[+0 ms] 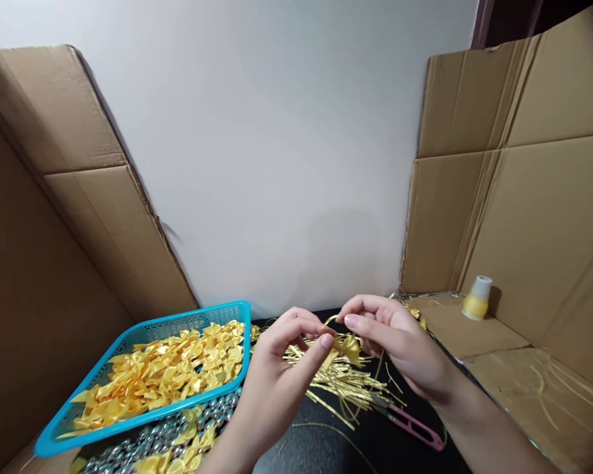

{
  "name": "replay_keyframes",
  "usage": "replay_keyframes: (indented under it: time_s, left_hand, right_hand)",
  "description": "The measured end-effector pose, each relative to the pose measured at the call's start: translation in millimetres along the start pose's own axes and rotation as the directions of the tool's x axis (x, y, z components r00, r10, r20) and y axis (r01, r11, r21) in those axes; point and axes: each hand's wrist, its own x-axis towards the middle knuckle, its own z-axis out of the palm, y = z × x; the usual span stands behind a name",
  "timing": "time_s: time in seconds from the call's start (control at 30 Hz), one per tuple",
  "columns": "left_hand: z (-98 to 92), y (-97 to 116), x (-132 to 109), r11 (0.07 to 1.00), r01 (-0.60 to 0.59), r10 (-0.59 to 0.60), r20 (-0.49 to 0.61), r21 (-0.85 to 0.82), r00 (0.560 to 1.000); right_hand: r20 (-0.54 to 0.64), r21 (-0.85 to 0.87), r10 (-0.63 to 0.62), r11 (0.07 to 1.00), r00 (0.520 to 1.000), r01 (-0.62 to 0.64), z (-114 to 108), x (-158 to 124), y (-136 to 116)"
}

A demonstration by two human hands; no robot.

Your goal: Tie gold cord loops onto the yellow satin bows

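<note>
Between my hands hangs a yellow satin ribbon bow, with a thin gold cord looped above it. My left hand pinches the bow's left side between thumb and fingers. Thumb and forefinger of my right hand are closed on the gold cord. Below them lies a pile of cut gold cords on the black surface. Pink-handled scissors or a similar cutter lie under my right wrist, their tip by the cords.
A blue plastic basket full of yellow bows stands at left. Silvery beads and more bows lie before it. Cardboard panels flank both sides. A white-and-yellow thread spool stands at right.
</note>
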Motion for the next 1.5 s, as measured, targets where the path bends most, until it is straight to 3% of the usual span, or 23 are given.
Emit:
replay_keyframes:
  time_s: [0.2, 0.43, 0.67, 0.87, 1.27, 1.4, 1.5]
  left_hand:
    - [-4.6, -3.0, 1.0, 0.996, 0.082, -0.084, -0.051, -0.042, 0.995]
    - [-5.6, -2.7, 3.7, 0.969, 0.186, -0.194, -0.035, -0.165, 0.98]
    - [-7.5, -3.4, 4.0, 0.889, 0.269, -0.266, 0.059, -0.37, 0.962]
    - [-5.4, -7.3, 3.9, 0.811, 0.326, -0.283, 0.162, -0.486, 0.945]
    - [-2.5, -4.3, 5.7, 0.762, 0.39, -0.342, 0.19, -0.517, 0.92]
    - [-4.4, -5.2, 6.2, 0.8, 0.385, -0.341, 0.18, -0.46, 0.923]
    - [-8.3, -5.0, 7.0, 0.88, 0.356, -0.321, 0.158, -0.315, 0.934]
  right_hand:
    - [-0.014, -0.049, 0.027, 0.998, 1.0, -0.028, -0.1, 2.9, 1.9]
    - [-0.01, -0.093, 0.026, 0.995, 1.0, -0.026, 1.6, 4.1, 3.1]
    - [-0.004, -0.119, 0.037, 0.992, 0.999, -0.037, 4.9, 4.3, 8.1]
    - [0.061, -0.021, 0.067, 0.998, 0.996, -0.066, 12.5, 7.1, 12.0]
    - [0.021, 0.049, 0.003, 0.999, 1.0, -0.004, 11.2, 2.7, 7.8]
    - [-0.01, 0.0, -0.02, 1.0, 1.0, 0.02, 9.0, 5.8, 8.3]
    - [-0.063, -0.104, -0.041, 0.994, 0.997, 0.034, -5.5, 8.5, 3.6]
